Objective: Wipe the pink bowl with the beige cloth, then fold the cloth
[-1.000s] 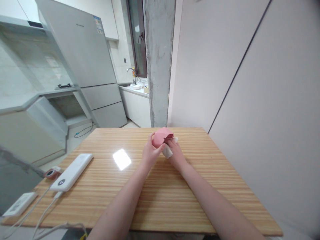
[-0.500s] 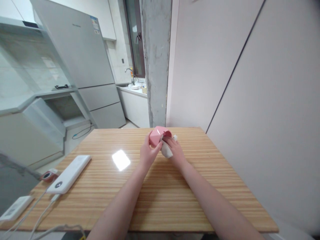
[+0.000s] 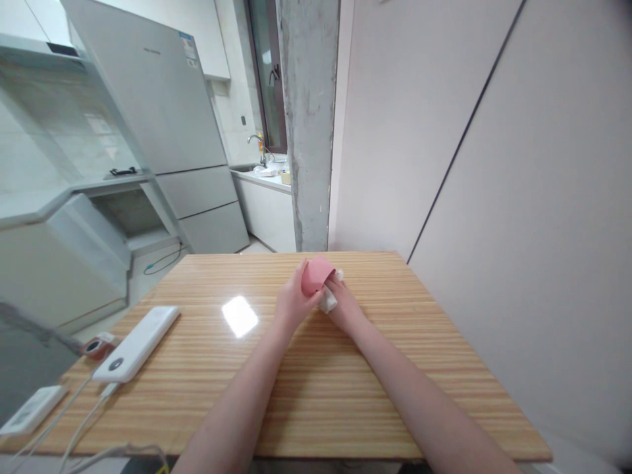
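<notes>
A hollow pink cup (image 3: pixel 316 275) with flat-sided walls is held above the far part of the wooden table, tilted with its opening toward the right. My left hand (image 3: pixel 292 303) wraps round its left side, thumb along the lower edge. At the opening, my right hand (image 3: pixel 346 307) has its fingertips hidden inside the cup. A crumpled white tissue (image 3: pixel 328 301) is bunched in that hand, with one end hanging below the fingers and another bit poking out above them.
On the left of the wooden table (image 3: pixel 395 401) lie a white power bank (image 3: pixel 141 342) with a cable, a small reddish-brown device (image 3: pixel 96 349) and a white box-like item (image 3: pixel 32 409). A concrete pillar (image 3: pixel 311 131) and a pale wall (image 3: pixel 419 118) stand beyond.
The pink cup has been turned in my left hand, so its opening faces further right and down. My right fingers and the tissue have shifted slightly with it.
</notes>
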`<state>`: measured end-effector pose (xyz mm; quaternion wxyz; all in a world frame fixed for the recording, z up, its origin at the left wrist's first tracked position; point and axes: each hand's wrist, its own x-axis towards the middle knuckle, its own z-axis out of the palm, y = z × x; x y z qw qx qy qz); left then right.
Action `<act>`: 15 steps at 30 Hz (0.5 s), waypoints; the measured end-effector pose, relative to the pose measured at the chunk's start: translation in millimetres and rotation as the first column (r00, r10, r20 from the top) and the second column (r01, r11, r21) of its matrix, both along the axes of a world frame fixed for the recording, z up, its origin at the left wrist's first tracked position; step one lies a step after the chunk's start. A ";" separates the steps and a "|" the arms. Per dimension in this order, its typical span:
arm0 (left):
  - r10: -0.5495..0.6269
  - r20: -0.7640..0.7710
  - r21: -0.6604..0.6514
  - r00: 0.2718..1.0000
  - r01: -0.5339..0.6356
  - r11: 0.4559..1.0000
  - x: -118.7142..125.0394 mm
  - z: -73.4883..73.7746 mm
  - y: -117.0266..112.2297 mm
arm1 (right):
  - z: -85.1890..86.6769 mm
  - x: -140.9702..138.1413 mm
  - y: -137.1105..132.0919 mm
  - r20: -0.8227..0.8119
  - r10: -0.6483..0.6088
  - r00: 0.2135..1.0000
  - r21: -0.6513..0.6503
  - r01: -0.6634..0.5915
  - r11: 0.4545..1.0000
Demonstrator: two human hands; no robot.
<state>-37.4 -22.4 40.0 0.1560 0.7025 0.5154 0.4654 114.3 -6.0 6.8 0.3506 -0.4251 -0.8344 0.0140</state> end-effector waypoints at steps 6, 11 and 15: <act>-0.042 0.162 -0.046 0.986 0.050 0.998 11.4 -7.6 1.8 | -7.6 -6.4 -2.5 0.024 -0.089 0.996 -0.006 0.089 0.996; -0.141 0.235 0.035 0.962 0.137 0.990 19.4 -12.9 0.0 | -9.7 -9.2 -2.6 -0.077 -0.032 0.996 -0.006 0.032 0.999; -0.093 0.207 0.086 0.974 0.076 0.993 13.1 -6.2 -3.9 | -1.6 -6.3 -5.9 -0.059 -0.008 0.998 0.022 0.009 1.000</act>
